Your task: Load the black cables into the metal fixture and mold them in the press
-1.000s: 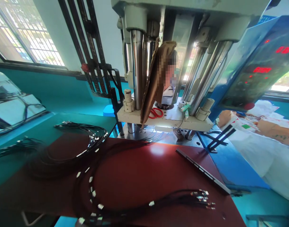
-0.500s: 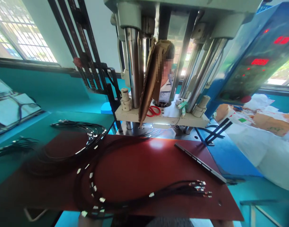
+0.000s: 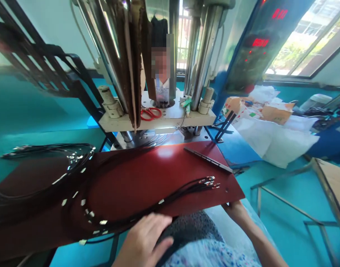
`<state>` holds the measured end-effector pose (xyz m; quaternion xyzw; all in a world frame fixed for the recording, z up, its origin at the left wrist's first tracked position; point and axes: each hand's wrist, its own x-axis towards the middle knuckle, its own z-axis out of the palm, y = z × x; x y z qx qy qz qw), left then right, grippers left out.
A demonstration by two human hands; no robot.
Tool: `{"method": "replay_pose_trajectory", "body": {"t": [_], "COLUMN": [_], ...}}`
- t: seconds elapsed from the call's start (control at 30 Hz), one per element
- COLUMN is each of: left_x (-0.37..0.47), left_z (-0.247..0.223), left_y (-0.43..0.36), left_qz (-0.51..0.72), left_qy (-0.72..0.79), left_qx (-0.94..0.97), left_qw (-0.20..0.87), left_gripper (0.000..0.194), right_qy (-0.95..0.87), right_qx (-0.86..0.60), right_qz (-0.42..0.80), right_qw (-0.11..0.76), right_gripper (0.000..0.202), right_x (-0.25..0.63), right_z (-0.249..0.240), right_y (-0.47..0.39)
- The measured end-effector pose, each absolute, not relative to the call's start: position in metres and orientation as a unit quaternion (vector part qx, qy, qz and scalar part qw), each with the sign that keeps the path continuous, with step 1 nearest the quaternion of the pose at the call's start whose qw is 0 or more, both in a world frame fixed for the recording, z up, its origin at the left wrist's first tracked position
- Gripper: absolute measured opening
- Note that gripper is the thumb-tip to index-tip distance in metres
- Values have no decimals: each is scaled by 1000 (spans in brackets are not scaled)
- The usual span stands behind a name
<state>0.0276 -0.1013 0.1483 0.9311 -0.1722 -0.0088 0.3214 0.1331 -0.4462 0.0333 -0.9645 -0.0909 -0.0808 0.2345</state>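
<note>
My left hand (image 3: 146,237) is at the front edge of the dark red board (image 3: 131,181), its thumb apart from the outstretched fingers, with nothing seen in it. Just beyond its fingertips runs a bundle of black cables (image 3: 175,195) with white tags and metal ends, lying curved along the board. My right hand (image 3: 234,210) reaches to the underside of the board near its right front corner; its fingers are mostly hidden there. A second coil of black cables (image 3: 75,148) lies on the left. Toward the right edge rests a slotted grey metal bar (image 3: 207,159).
A press with steel columns (image 3: 205,48) stands behind the board, red-handled scissors (image 3: 151,114) on its plate. A person (image 3: 161,81) is behind it. The control box (image 3: 242,55) shows red digits. White bags (image 3: 275,141) sit at right, beside a metal frame (image 3: 284,207).
Both my hands have come up into view at the board's front edge. The view has turned right and down, so the board and press appear shifted left and up.
</note>
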Motion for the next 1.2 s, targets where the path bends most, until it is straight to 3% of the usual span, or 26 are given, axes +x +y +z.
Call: {"method": "replay_pose_trajectory", "body": {"t": [0.07,0.2,0.33,0.47,0.6,0.67,0.77,0.97,1.2], "left_x": [64,116,134,139,139,137,133,130,150], "left_z": [164,168,158,160,177,183,188,186,185], "left_y": [-130,-161,-174,-178,-170,-164,-157,-149,-131], "left_qz": [48,-16,-83,-53,-84,-70,-11,57,-73], "left_qy": [-163,-158,-163,-137,-74,-48,-9,-5,10], "left_qx": [954,982,981,988,976,951,920,896,765], "left_qw": [248,98,69,46,187,297,392,440,640], "left_gripper": [33,41,20,23,17,15,19,24,35], "right_qy": [-109,-95,-161,-234,-229,-184,-154,-116,-113], "right_qx": [-979,-989,-941,-869,-722,-696,-702,-730,-755], "right_qz": [-59,93,237,255,249,197,108,28,-49], "right_qw": [160,59,180,354,603,665,687,673,644], "right_gripper": [38,44,53,42,24,22,26,38,31], "right_x": [131,111,83,75,95,112,140,176,177], "right_z": [41,70,116,157,172,173,175,180,182], "right_y": [-450,-457,-452,-427,-383,-356,-316,-268,-269]}}
